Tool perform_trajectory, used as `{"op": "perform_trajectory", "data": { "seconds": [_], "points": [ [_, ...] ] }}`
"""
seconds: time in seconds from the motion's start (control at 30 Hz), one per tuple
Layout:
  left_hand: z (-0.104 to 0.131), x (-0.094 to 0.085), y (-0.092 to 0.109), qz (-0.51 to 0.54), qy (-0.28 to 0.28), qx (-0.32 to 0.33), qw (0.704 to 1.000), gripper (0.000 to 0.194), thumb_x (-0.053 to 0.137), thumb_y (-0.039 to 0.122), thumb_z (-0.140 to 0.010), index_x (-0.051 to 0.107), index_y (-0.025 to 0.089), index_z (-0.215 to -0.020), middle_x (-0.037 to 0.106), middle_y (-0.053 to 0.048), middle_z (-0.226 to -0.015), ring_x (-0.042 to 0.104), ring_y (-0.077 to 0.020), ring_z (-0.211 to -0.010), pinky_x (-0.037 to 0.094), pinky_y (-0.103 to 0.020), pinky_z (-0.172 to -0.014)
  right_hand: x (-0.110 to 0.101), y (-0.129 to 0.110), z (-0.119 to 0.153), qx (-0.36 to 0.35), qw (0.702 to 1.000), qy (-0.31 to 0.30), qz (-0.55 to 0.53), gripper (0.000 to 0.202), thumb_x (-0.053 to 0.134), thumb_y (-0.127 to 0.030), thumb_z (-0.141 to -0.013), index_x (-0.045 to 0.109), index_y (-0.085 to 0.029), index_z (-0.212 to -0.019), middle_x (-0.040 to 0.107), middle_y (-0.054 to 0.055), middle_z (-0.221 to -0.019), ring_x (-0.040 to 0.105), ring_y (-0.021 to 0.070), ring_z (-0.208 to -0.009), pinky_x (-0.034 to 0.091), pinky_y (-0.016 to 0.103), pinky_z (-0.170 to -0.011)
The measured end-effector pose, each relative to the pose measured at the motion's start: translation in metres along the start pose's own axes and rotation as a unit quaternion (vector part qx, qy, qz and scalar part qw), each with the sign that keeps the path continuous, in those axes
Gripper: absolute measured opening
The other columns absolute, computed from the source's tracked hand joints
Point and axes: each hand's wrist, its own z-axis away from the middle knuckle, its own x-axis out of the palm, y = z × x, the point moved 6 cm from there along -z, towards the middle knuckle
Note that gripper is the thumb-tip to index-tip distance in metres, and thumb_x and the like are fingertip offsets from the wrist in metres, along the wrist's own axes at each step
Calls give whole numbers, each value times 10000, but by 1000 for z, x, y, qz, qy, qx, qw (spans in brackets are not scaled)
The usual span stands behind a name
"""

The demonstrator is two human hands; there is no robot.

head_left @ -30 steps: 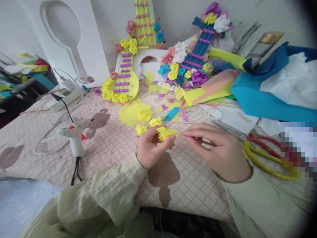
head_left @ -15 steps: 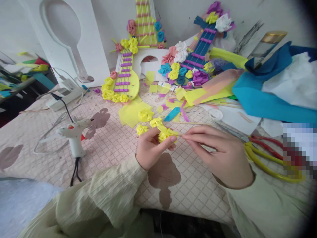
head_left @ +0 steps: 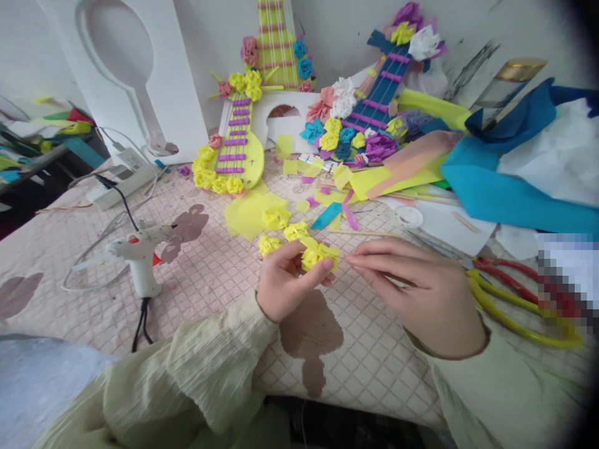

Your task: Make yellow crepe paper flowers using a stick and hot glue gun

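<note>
Yellow crinkled paper, shaped as a flower [head_left: 319, 257], sits in the head view between the thumb and fingers of the left hand [head_left: 284, 282]; they grasp it low at the side, which probably keeps its upper folds uncrushed and open to the other hand. The right hand [head_left: 428, 284] has its fingers pinched together just beside the flower; whether they grip something thin I cannot tell. Three more yellow flowers [head_left: 276, 217] lie just beyond the left fingers on the worktop [head_left: 213, 287], seemingly within easy reach, with flat yellow sheets [head_left: 239, 215] beside them. Left of the fingers, well apart, a white glue gun [head_left: 146, 274] stands upright, its nozzle turned towards them. The yellow-handled scissors [head_left: 538, 340] lie right of the right fingers, likely clear of both hands' work.
</note>
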Motion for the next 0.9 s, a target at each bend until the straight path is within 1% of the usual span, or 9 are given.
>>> {"op": "perform_trajectory", "data": {
  "seconds": [0.23, 0.47, 0.67, 0.9],
  "points": [
    [-1, 0, 0, -10, -4, 1, 1000, 134, 665, 227, -709, 609, 110, -742, 610, -5, -607, 593, -79, -475, 538, -168, -475, 1, 0, -1, -3, 1000, -2, -4, 186, 563, -63, -753, 664, -217, -775, 676, 14, -819, 628, 135, -766, 520, 258, -690],
    [-2, 1, 0, 1, -12, -1, 1000, 124, 665, 213, -711, 609, 108, -745, 608, -1, -620, 590, -62, -484, 523, -137, -478, 2, 2, 1, 1, 1000, -6, -11, 189, 565, -56, -745, 661, -217, -767, 674, 14, -828, 629, 140, -783, 519, 265, -705],
    [-4, 0, -3, 4, -1, -19, 1000, 140, 670, 241, -704, 612, 118, -737, 604, 7, -598, 595, -82, -485, 543, -172, -479, 2, 1, -2, -7, 1000, -6, 10, 175, 561, -79, -760, 641, -228, -804, 671, 14, -828, 625, 141, -779, 515, 275, -708],
    [-5, -2, -6, -3, 6, -26, 1000, 123, 659, 234, -717, 619, 118, -724, 622, 2, -577, 596, -79, -481, 541, -173, -494, 3, 2, -2, -4, 1000, -10, 8, 157, 554, -98, -771, 634, -222, -823, 672, 25, -843, 629, 140, -770, 520, 270, -708]
  ]
}}
